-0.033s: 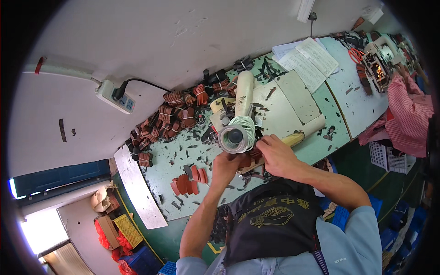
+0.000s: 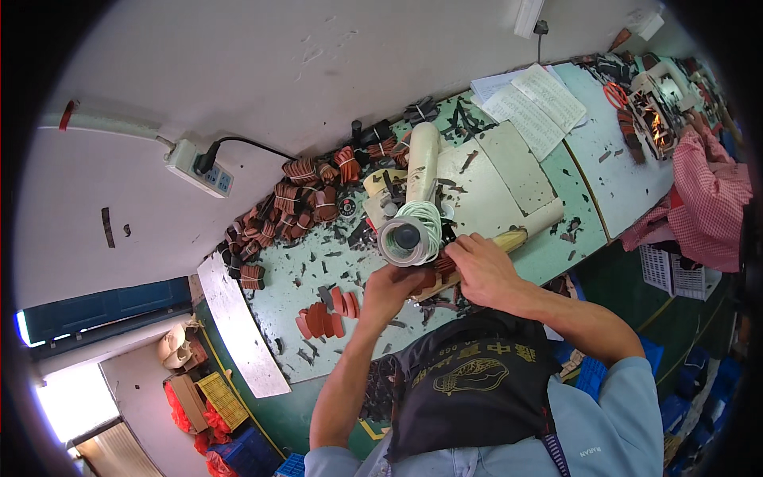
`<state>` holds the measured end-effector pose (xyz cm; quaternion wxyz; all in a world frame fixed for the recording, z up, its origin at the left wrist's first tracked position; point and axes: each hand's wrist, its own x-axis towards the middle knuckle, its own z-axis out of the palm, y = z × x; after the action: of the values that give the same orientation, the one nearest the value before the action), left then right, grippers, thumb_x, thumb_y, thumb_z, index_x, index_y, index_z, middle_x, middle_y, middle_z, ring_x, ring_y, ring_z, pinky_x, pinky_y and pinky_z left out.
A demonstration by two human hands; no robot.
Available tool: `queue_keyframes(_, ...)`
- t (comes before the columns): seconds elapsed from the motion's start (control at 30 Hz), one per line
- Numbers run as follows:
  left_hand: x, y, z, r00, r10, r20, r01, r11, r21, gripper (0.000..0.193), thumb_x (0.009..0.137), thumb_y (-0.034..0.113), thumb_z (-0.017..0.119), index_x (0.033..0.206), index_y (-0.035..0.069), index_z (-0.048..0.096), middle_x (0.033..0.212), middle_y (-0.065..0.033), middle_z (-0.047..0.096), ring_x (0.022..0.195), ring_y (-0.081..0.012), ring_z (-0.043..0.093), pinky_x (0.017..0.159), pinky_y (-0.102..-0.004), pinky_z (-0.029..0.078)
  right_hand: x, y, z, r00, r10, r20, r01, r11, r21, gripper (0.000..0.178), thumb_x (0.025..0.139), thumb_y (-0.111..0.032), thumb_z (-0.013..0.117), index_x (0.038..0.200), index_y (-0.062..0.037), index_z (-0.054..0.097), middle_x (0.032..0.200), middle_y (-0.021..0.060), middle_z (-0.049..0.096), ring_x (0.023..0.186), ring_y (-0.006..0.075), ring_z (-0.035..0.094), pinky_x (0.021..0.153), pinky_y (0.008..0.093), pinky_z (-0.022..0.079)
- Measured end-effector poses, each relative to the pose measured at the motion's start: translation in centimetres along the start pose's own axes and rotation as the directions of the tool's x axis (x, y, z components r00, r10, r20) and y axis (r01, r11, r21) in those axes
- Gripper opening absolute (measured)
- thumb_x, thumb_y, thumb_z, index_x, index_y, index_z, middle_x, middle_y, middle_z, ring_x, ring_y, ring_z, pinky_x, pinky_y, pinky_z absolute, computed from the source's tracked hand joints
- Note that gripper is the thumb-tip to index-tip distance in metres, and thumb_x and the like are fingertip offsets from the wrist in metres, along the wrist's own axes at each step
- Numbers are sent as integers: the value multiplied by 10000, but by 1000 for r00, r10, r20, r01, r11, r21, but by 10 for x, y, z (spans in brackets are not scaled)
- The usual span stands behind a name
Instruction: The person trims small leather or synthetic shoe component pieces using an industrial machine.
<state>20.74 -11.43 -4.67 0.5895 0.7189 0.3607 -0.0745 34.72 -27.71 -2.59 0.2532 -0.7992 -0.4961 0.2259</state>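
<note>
Both hands work close together at the front of a cream-coloured machine [image 2: 509,171] on the table. My left hand [image 2: 387,292] is closed, its fingertips partly hidden under a round grey cup-shaped fixture [image 2: 392,253] with a dark knob. Reddish-brown flat pieces [image 2: 430,280] lie at its fingers, between the two hands. My right hand [image 2: 483,269] is bent with fingers together at the machine's front edge; what it grips is hidden. Pale green cable [image 2: 431,225] is coiled round the fixture. Left of my left hand lie loose curved reddish-brown pieces [image 2: 322,319].
Banded bundles of brown strips [image 2: 302,171] are heaped along the wall. Dark scraps litter the green tabletop [image 2: 278,298]. Open paper sheets [image 2: 536,107] lie behind the machine. At the far right, a person in a checked pink sleeve [image 2: 707,183] works at another machine [image 2: 656,111].
My left hand has shifted very slightly at the machine's front. At the far right, the other person's hand has moved a little.
</note>
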Motion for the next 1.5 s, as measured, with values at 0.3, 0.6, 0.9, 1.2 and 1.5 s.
queue_keyframes(0.3,-6,1,-13,978,-200,53,206,969,-138,281,857,168,683,1026,-56,672,743,-70,676,551,-86,588,478,-224,470,-8,13,-7,993,35,112,-50,989,139,356,717,46,573,1071,8,575,1005,157,562,987,343,526,856,431,439)
queue_keyframes(0.6,-3,-20,-4,1000,-24,16,28,917,-398,255,854,185,685,969,-42,699,676,-72,662,486,-75,551,414,-237,423,-2,-4,-4,997,37,63,-34,999,-41,337,704,2,586,1039,20,614,1020,137,576,973,337,534,879,432,441)
queue_keyframes(0.9,7,-4,0,993,-113,18,114,993,-38,241,849,169,688,978,-33,700,754,-66,687,532,-77,568,474,-238,454,-1,4,8,995,-87,-52,92,991,96,405,711,-2,596,1116,14,569,1033,157,577,962,340,541,847,423,460)
queue_keyframes(1.2,-1,6,11,996,-31,-87,17,986,-164,207,860,74,652,1010,-69,651,814,-96,693,608,-132,653,565,-245,536,-9,12,8,999,-29,-41,35,987,159,362,721,22,573,1083,8,590,1017,159,576,977,346,531,862,433,449)
queue_keyframes(1.5,-24,-19,-4,956,-39,-292,-65,939,-338,157,876,50,619,994,-50,594,809,-110,669,594,-157,643,537,-248,522,-22,12,-24,951,-158,-264,152,987,-44,569,691,81,559,1251,5,500,1050,134,596,976,338,547,832,401,477)
